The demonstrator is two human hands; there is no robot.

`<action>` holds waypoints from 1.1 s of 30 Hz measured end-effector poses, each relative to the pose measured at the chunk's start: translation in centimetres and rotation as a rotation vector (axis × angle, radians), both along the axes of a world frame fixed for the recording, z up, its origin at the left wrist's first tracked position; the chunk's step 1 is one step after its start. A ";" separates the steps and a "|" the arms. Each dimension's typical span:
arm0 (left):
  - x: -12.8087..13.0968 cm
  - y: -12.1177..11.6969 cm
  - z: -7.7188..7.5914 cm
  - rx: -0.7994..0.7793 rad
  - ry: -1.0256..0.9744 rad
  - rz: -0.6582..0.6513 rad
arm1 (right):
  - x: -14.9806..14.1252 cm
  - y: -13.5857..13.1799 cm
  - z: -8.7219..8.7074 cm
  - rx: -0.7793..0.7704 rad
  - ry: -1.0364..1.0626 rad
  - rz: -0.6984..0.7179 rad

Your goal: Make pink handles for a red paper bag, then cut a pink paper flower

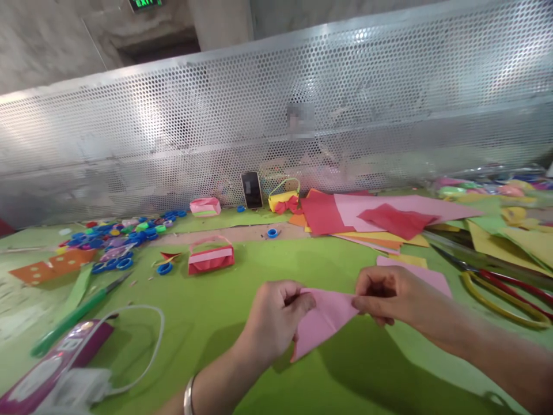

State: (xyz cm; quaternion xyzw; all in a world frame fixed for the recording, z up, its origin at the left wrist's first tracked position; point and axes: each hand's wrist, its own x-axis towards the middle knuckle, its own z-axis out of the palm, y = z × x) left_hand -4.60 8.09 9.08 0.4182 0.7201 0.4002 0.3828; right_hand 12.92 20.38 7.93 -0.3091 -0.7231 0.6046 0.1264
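A folded piece of pink paper (326,316) is held between both hands above the green tabletop. My left hand (279,316) pinches its left side, thumb on top and the other fingers partly hidden behind. At the paper's right corner, my right hand (386,297) grips the tip between thumb and fingers. A crease runs across the paper, and its lower left end hangs down. Behind my right hand lies another pink sheet (421,274). Farther back on the left sits a small red paper handbag (211,260) with a pink strip and handle.
Yellow-and-red-handled scissors (501,291) lie at right. Red and pink paper sheets (341,213) are stacked behind. A green-handled tool (80,317) and a purple power strip (82,351) with a white cable occupy the left. A phone (252,190) leans against the perforated metal panel (207,121).
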 end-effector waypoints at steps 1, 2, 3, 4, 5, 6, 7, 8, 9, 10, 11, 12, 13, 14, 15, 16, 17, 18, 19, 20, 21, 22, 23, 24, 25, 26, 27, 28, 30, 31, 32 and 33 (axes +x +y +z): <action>0.0 0.0 0.0 0.002 0.005 0.003 | 0.0 0.0 0.0 0.005 -0.002 0.001; 0.1 0.0 -0.1 0.000 0.009 0.008 | -0.1 0.0 0.0 0.016 -0.006 0.003; 0.1 0.0 -0.1 -0.004 0.016 0.015 | -0.1 -0.1 -0.1 0.035 -0.012 0.009; 0.2 0.0 -0.2 -0.005 0.032 0.020 | -0.1 -0.1 -0.2 0.067 -0.023 0.016; 0.2 -0.1 -0.2 0.003 0.063 0.023 | -0.2 -0.2 -0.3 0.120 -0.041 0.020; 0.3 -0.1 -0.2 0.025 0.109 0.022 | -0.2 -0.3 -0.3 0.194 -0.064 0.018; 0.3 -0.2 -0.3 0.057 0.169 0.018 | -0.3 -0.4 -0.4 0.276 -0.087 0.012; 0.3 -0.2 -0.3 0.096 0.235 0.010 | -0.3 -0.5 -0.5 0.356 -0.109 0.006; 0.3 -0.3 -0.4 0.137 0.301 0.000 | -0.3 -0.5 -0.5 0.425 -0.129 -0.001; 0.3 -0.4 -0.5 0.174 0.357 -0.011 | -0.3 -0.5 -0.6 0.481 -0.146 -0.003; 0.2 -0.5 -0.6 0.207 0.403 -0.029 | -0.3 -0.6 -0.7 0.523 -0.159 0.004; 0.2 -0.6 -0.7 0.239 0.447 -0.054 | -0.2 -0.6 -0.8 0.558 -0.165 0.021; 0.2 -0.7 -0.9 0.279 0.502 -0.084 | -0.2 -0.7 -0.9 0.598 -0.160 0.045; 0.3 -0.8 -1.0 0.332 0.570 -0.118 | -0.2 -0.9 -1.0 0.648 -0.136 0.069; 0.4 -1.0 -1.2 0.393 0.650 -0.154 | -0.1 -1.2 -1.1 0.703 -0.095 0.093; 0.6 -1.2 -1.4 0.458 0.732 -0.187 | -0.1 -1.6 -1.2 0.758 -0.044 0.116; 0.8 -1.4 -1.6 0.521 0.806 -0.214 | -0.1 -2.0 -1.2 0.811 0.012 0.138; 1.1 -1.5 -1.7 0.575 0.857 -0.236 | 0.0 -2.4 -1.2 0.861 0.068 0.157; 1.3 -1.7 -1.8 0.613 0.880 -0.250 | 0.0 -2.9 -1.1 0.909 0.119 0.165; 1.5 -1.8 -1.8 0.634 0.881 -0.252 | 0.1 -3.2 -1.0 0.953 0.159 0.154; 1.6 -1.8 -1.7 0.639 0.874 -0.240 | 0.1 -3.4 -0.8 0.994 0.194 0.131; 1.7 -1.8 -1.6 0.630 0.870 -0.216 | 0.2 -3.4 -0.7 1.032 0.227 0.097; 1.6 -1.8 -1.4 0.599 0.871 -0.188 | 0.3 -3.3 -0.5 1.061 0.255 0.059; 1.5 -1.7 -1.1 0.551 0.879 -0.164 | 0.4 -3.1 -0.3 1.079 0.278 0.024; 1.3 -1.5 -0.9 0.490 0.895 -0.144 | 0.4 -2.8 -0.2 1.086 0.297 0.000; 1.0 -1.4 -0.6 0.426 0.912 -0.131 | 0.5 -2.4 -0.1 1.085 0.312 -0.014; 0.8 -1.2 -0.3 0.368 0.920 -0.125 | 0.5 -2.1 -0.1 1.074 0.321 -0.028; 0.6 -1.1 -0.1 0.326 0.919 -0.124 | 0.5 -1.7 -0.2 1.057 0.321 -0.049; 0.3 -0.9 0.2 0.300 0.889 -0.131 | 0.6 -1.1 -0.4 1.003 0.302 -0.090; 0.2 -0.8 0.2 0.302 0.859 -0.139 | 0.6 -0.9 -0.5 0.969 0.293 -0.110; 0.2 -0.8 0.1 0.304 0.825 -0.145 | 0.6 -0.8 -0.7 0.931 0.283 -0.126; 0.2 -0.7 0.0 0.303 0.790 -0.145 | 0.6 -0.6 -0.8 0.892 0.278 -0.136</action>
